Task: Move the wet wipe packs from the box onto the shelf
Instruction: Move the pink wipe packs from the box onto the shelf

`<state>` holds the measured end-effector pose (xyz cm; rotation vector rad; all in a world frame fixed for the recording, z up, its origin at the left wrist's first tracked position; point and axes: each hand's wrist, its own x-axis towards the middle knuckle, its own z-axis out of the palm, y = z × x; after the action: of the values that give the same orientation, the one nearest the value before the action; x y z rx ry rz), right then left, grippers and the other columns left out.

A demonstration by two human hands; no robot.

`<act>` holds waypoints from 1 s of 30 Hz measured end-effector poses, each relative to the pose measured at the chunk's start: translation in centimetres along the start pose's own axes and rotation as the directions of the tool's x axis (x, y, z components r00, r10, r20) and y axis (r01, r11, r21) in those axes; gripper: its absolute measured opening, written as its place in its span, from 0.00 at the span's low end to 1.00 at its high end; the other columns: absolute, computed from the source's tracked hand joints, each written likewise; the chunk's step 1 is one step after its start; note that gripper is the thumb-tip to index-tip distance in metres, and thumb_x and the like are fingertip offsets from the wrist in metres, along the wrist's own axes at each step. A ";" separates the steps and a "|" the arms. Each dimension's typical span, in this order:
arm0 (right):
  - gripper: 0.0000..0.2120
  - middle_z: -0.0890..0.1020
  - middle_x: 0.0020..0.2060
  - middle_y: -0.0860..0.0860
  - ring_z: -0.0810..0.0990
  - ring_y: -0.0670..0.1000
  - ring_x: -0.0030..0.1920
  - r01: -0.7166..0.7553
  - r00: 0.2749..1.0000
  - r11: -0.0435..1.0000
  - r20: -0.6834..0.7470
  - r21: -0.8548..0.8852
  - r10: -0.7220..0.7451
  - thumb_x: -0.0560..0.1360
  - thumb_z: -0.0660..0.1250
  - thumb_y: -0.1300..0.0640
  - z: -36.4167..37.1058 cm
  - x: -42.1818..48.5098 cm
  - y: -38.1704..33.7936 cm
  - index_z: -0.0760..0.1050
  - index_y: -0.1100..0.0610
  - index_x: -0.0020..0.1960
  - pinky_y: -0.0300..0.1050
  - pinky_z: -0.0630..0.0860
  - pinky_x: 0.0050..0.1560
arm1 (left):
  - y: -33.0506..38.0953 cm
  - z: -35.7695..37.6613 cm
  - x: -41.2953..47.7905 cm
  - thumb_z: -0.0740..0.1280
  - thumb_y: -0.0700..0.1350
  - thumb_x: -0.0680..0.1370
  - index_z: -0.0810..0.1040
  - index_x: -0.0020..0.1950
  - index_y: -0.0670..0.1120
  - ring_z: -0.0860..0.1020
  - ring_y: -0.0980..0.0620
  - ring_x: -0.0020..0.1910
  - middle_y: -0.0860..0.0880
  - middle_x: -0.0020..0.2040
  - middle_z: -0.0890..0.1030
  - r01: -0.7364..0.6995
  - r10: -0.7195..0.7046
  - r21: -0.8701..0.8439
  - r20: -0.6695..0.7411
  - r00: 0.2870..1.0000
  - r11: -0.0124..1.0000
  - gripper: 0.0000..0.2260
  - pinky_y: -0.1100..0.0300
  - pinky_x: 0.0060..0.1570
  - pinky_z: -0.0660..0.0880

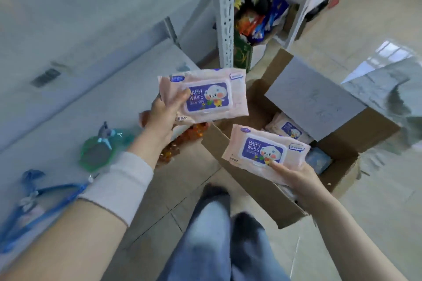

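The floor (365,223) is of pale tiles. A pale shelf (114,98) runs on the left, with a perforated metal post (225,18) behind it. An open cardboard box (338,134) stands on the floor with one more pack (290,130) inside.

The left grip (163,118) holds a pink wipe pack (205,96) by its left short end, above the shelf edge, label up, long axis lying almost level across the view.

The right grip (299,180) holds a second pack (262,150) above the box, thumb on the label, long axis sloping down to the right.
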<state>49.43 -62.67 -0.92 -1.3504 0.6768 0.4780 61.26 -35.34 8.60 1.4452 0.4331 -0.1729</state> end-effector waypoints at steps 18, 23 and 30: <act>0.11 0.86 0.38 0.48 0.85 0.46 0.38 0.545 0.639 0.834 0.688 -0.090 -0.344 0.68 0.69 0.61 45.5 -16.1 -12.3 0.77 0.57 0.50 0.39 0.82 0.37 | 15.8 -47.4 -22.3 0.69 0.45 0.74 0.79 0.48 0.49 0.84 0.55 0.35 0.53 0.37 0.85 -0.524 0.328 -0.125 -0.654 0.682 0.842 0.04 0.58 0.29 0.79; 0.12 0.83 0.47 0.53 0.82 0.50 0.45 0.520 0.661 0.849 0.673 -0.091 -0.332 0.74 0.65 0.65 56.1 -17.1 -12.1 0.74 0.60 0.57 0.40 0.82 0.42 | 15.0 -57.2 -22.3 0.69 0.46 0.75 0.78 0.46 0.50 0.83 0.56 0.32 0.55 0.35 0.85 -0.519 0.309 -0.099 -0.704 0.640 0.849 0.02 0.60 0.25 0.77; 0.12 0.83 0.46 0.48 0.83 0.46 0.44 0.654 0.612 0.748 0.661 -0.115 -0.434 0.71 0.70 0.64 70.3 -13.8 -16.1 0.77 0.53 0.52 0.40 0.82 0.41 | 16.8 -67.5 -15.2 0.65 0.44 0.78 0.75 0.47 0.51 0.83 0.58 0.34 0.56 0.36 0.85 -0.492 0.359 -0.031 -0.643 0.676 0.870 0.02 0.60 0.28 0.78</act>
<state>62.01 4.54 25.73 -1.5391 -0.3999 0.4863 41.37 30.91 25.53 1.3339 0.6083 0.7470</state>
